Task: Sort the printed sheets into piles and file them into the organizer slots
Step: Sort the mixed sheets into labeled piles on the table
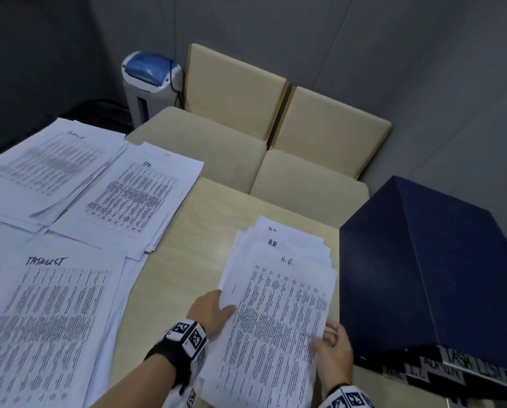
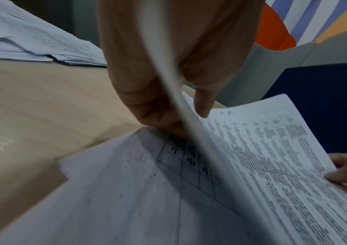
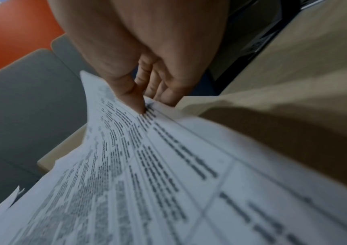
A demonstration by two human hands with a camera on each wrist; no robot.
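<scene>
Your left hand [image 1: 209,312] and right hand [image 1: 334,346] each pinch a side edge of the H.R. stack [image 1: 278,304] on the tabletop [image 1: 169,290], its long axis running away from you, with the organizer [image 1: 431,260] just beside it, nearer your right hand.

dim, bluish light throughout; both wrist views blurred and warped toward the edges.

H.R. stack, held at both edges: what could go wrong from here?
The H.R. stack is fanned, not squared; as the left hand and right hand lift it, loose sheets may slide out. It could also drift into the nearby Tasklist pile. Uneven edges might catch on the organizer.
</scene>
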